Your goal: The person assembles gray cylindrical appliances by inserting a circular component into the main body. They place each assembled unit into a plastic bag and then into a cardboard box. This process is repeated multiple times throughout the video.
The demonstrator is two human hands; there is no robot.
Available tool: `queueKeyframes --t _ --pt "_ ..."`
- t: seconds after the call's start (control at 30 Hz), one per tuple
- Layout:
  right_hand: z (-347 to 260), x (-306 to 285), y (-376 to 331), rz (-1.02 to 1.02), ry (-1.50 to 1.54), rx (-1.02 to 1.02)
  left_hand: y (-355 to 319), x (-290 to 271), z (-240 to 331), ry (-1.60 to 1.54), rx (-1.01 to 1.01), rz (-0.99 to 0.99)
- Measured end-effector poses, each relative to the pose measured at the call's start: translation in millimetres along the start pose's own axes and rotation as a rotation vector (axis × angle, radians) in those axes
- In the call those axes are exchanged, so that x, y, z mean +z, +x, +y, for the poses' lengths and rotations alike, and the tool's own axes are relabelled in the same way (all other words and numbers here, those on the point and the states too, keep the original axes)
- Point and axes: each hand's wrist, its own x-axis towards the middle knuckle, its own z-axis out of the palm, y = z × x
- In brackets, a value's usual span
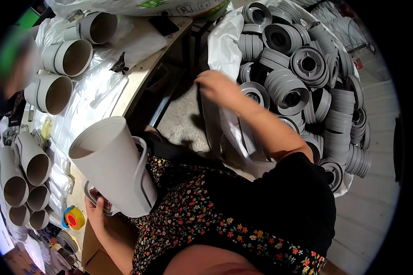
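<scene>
A tall light-grey pitcher [112, 169] leans against my front, its mouth up to the left and its looped handle on the right. Low beside it, my left hand [96, 211] grips a round grey lid [91, 191], with the thumb on its edge; the pitcher hides part of both. My right hand [218, 87] is raised over the floor gap by the edge of a white sack [224, 51]. Its fingers look curled together, slightly blurred, and I see nothing in them. Piled in the sack are many round grey lids [289, 87], several in stacks.
More grey pitchers [73, 57] lie on plastic sheeting on the table [140, 85]; another group [16, 190] lies left. A yellow tape roll [74, 218] rests near the table edge, a dark phone [164, 25] at the back. A cardboard box [101, 250] stands below. Another person [13, 64] is at far left.
</scene>
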Motion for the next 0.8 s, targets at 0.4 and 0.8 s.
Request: queueKeyframes --t 0.4,0.8 --pt "-54.1 -94.9 152.1 0.243 -0.014 -0.268 0.6 0.4 -8.8 -0.311 -0.155 0.374" --pt "43.5 -24.2 405.8 -0.102 -0.03 0.125 -11.4 18.5 -19.8 -0.254 0.017 0.498"
